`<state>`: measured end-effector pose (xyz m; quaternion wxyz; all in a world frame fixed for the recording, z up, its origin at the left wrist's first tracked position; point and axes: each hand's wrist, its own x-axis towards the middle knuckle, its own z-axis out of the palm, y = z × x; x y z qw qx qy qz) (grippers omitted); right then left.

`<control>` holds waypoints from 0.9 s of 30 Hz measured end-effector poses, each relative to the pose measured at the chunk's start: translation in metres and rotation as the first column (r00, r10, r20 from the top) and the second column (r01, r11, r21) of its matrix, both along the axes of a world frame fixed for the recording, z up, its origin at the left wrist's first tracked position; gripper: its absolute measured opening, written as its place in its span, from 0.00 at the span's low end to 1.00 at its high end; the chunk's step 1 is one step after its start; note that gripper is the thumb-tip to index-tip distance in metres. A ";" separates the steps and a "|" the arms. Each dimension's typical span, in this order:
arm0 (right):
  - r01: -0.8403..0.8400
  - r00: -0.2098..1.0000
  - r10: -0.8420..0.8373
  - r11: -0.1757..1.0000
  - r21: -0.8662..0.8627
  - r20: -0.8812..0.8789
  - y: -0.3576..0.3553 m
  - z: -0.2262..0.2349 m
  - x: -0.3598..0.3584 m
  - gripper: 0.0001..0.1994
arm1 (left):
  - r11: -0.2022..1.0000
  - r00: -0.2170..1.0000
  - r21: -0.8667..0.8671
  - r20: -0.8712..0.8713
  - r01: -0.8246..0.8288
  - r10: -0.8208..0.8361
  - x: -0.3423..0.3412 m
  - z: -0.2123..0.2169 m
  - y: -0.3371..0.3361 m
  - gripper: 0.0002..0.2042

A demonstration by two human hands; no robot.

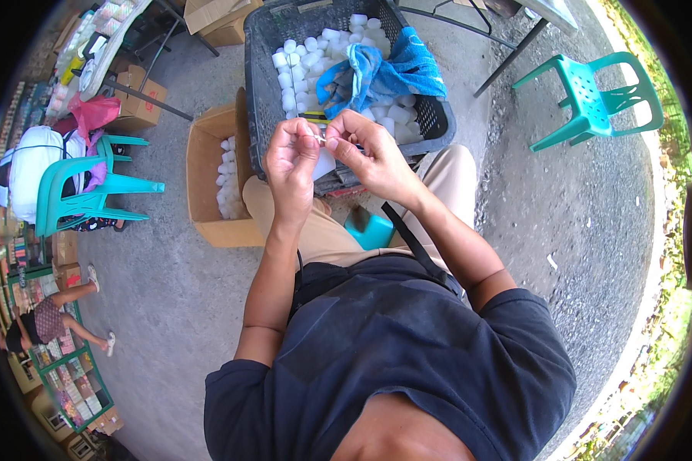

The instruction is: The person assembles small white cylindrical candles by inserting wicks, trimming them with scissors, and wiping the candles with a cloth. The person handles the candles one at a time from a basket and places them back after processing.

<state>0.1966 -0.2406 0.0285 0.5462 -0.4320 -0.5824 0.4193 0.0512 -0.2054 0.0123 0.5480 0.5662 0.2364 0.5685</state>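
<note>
My left hand and my right hand meet over the near edge of a black plastic crate. Both are closed, their fingertips pinching a small pale piece, too small to name. Just below the fingers a white cylinder shows between the hands; whether it hangs from the piece is unclear. Many white cylinders fill the crate, and a crumpled blue towel lies over them at the right. Partly hidden behind my fingertips is a yellow and black tool.
Left of the crate stands an open cardboard box with more white cylinders. Green plastic chairs stand at left and right. Tables rise at both far corners. At far left, a person is near stocked shelves.
</note>
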 end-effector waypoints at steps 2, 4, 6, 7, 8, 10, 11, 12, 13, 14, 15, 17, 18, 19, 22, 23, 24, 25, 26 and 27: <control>-0.083 0.991 0.072 0.992 -0.090 -0.113 -0.001 -0.002 0.000 0.07 | 0.990 0.993 -0.125 0.107 0.069 -0.056 0.001 0.000 -0.003 0.03; -0.152 0.966 0.129 0.984 -0.089 -0.225 -0.001 -0.002 0.001 0.06 | 0.965 0.971 -0.211 0.214 0.155 -0.109 0.003 0.000 -0.007 0.04; -0.205 0.923 0.162 0.975 -0.090 -0.349 0.000 -0.003 0.002 0.06 | 0.933 0.933 -0.256 0.318 0.253 -0.166 0.005 0.003 -0.009 0.05; -0.224 0.894 0.167 0.970 -0.093 -0.416 0.000 -0.006 0.002 0.06 | 0.918 0.932 -0.290 0.317 0.271 -0.175 0.005 0.005 -0.010 0.05; -0.243 0.860 0.169 0.966 -0.094 -0.481 0.000 -0.009 0.003 0.07 | 0.902 0.931 -0.322 0.316 0.288 -0.184 0.005 0.008 -0.012 0.05; -0.213 0.895 0.153 0.972 -0.099 -0.419 -0.001 -0.015 0.003 0.07 | 0.903 0.951 -0.342 0.253 0.259 -0.177 0.005 0.009 -0.013 0.05; -0.197 0.911 0.144 0.975 -0.101 -0.387 -0.002 -0.017 0.003 0.07 | 0.919 0.969 -0.331 0.191 0.215 -0.158 0.006 0.007 -0.013 0.05; -0.170 0.923 0.119 0.979 -0.109 -0.365 -0.003 -0.014 0.001 0.07 | 0.933 0.983 -0.319 0.128 0.168 -0.133 0.006 0.005 -0.014 0.05; -0.142 0.935 0.095 0.983 -0.117 -0.342 -0.003 -0.010 -0.001 0.06 | 0.951 0.985 -0.282 0.148 0.128 -0.088 0.008 0.003 -0.014 0.06; -0.114 0.945 0.069 0.986 -0.124 -0.319 -0.004 -0.008 -0.002 0.06 | 0.964 0.984 -0.237 0.158 0.119 -0.083 0.007 0.001 -0.013 0.06; -0.096 0.971 0.062 0.986 -0.136 -0.232 -0.003 -0.008 -0.001 0.06 | 0.975 0.983 -0.193 0.168 0.111 -0.079 0.008 -0.002 -0.011 0.05; -0.040 0.995 0.035 0.998 -0.051 -0.095 -0.006 -0.002 -0.001 0.06 | 0.982 0.980 -0.168 0.191 0.091 -0.058 0.008 -0.004 -0.011 0.05; -0.015 1.000 0.015 1.000 -0.004 -0.026 -0.007 0.001 -0.001 0.06 | 0.979 0.978 -0.187 0.203 0.080 -0.041 0.009 -0.004 -0.011 0.05; 0.002 1.000 -0.003 0.999 0.034 0.019 -0.007 0.001 0.000 0.06 | 0.976 0.976 -0.207 0.215 0.069 -0.023 0.010 -0.003 -0.012 0.05; 0.034 0.995 -0.043 0.995 0.096 0.094 -0.009 0.000 0.001 0.07 | 0.966 0.969 -0.238 0.243 0.097 -0.038 0.007 0.003 -0.013 0.06; 0.036 0.996 -0.042 0.996 0.080 0.078 -0.009 -0.003 0.001 0.08 | 0.964 0.969 -0.254 0.246 0.083 -0.018 0.007 0.001 -0.012 0.08; 0.040 0.997 -0.044 0.997 0.065 0.062 -0.010 -0.005 0.000 0.08 | 0.960 0.968 -0.271 0.250 0.070 0.000 0.008 -0.001 -0.011 0.10; 0.056 0.998 -0.057 0.998 0.037 0.037 -0.009 -0.006 -0.002 0.09 | 0.956 0.967 -0.287 0.253 0.057 0.018 0.009 -0.002 -0.008 0.12; 0.071 0.997 -0.071 0.997 0.009 0.011 -0.007 -0.007 -0.005 0.10 | 0.956 0.950 -0.292 0.299 -0.002 0.093 0.008 -0.001 -0.001 0.14; 0.091 0.996 -0.092 0.996 -0.020 -0.014 -0.004 -0.009 -0.007 0.11 | 0.952 0.925 -0.302 0.344 -0.055 0.163 0.007 0.002 0.009 0.16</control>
